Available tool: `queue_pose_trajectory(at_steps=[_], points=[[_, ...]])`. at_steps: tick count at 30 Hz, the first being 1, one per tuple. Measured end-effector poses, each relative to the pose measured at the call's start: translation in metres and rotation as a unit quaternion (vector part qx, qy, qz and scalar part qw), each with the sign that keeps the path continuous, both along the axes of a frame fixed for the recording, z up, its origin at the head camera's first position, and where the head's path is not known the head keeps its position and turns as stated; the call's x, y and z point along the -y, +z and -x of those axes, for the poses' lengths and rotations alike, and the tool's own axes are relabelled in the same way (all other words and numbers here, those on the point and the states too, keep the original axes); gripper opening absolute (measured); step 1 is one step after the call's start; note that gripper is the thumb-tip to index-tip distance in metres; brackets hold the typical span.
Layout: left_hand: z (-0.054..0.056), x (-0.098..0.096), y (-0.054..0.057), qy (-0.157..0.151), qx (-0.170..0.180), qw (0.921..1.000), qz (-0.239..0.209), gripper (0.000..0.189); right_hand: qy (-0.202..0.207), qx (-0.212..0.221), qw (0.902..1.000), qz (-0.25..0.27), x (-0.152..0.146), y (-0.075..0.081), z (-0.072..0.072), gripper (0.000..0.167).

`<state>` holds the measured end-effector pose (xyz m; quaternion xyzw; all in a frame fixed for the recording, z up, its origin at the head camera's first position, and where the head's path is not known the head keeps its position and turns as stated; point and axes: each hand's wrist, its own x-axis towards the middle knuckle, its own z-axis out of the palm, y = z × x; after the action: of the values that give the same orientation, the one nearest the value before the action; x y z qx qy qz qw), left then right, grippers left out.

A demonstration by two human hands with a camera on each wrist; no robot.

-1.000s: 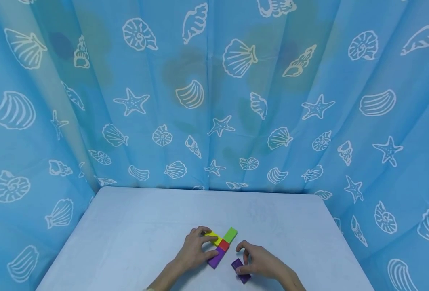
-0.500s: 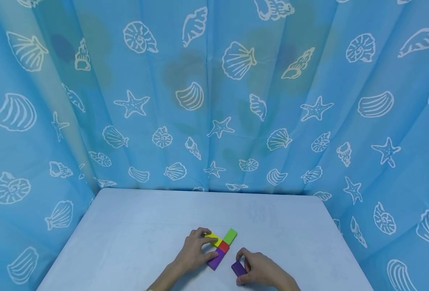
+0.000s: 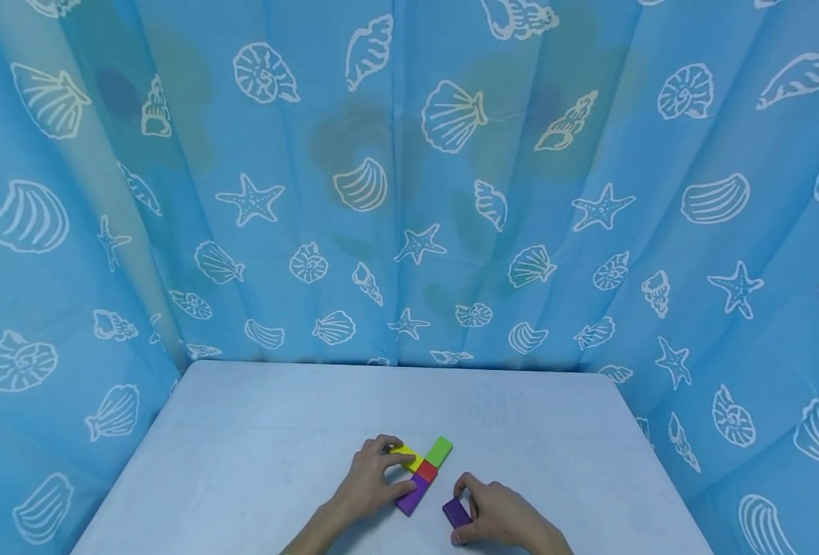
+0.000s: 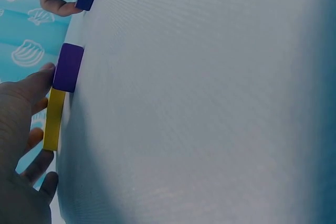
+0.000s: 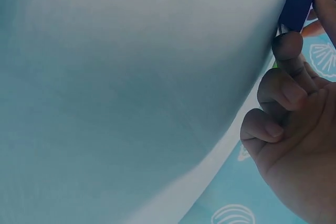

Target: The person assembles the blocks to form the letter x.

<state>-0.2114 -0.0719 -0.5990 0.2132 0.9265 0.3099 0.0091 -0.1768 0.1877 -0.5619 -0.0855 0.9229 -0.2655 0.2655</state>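
Four pieces would exceed a plain tally, so several coloured blocks form one group on the table: yellow (image 3: 407, 448), green (image 3: 439, 450), red (image 3: 426, 471) and purple (image 3: 412, 498). My left hand (image 3: 369, 476) rests against them, thumb on the purple block and fingers along the yellow one. In the left wrist view some fingertips lie at the end of the yellow block (image 4: 54, 120). To the right, my right hand (image 3: 503, 512) pinches a dark purple block (image 3: 456, 512) by its ends between thumb and forefinger. The right wrist view shows that dark block (image 5: 297, 6) beyond curled fingers.
A white-covered table (image 3: 278, 416) spreads beneath both hands. Behind it and on both sides hangs a blue curtain (image 3: 396, 193) printed with white shells and starfish.
My right hand's thumb and forefinger have closed on the dark purple block, which lay loosely beneath them earlier. The left hand and the grouped blocks have stayed in place.
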Motion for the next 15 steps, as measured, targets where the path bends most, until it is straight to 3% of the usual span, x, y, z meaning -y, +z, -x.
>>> queue_pose_trajectory(at_steps=[15], points=[[0.0006, -0.0005, -0.0017, 0.002, 0.004, 1.0, 0.007, 0.043, -0.009, 0.025, 0.9993, 0.027, 0.0001, -0.0014, -0.001, 0.05]])
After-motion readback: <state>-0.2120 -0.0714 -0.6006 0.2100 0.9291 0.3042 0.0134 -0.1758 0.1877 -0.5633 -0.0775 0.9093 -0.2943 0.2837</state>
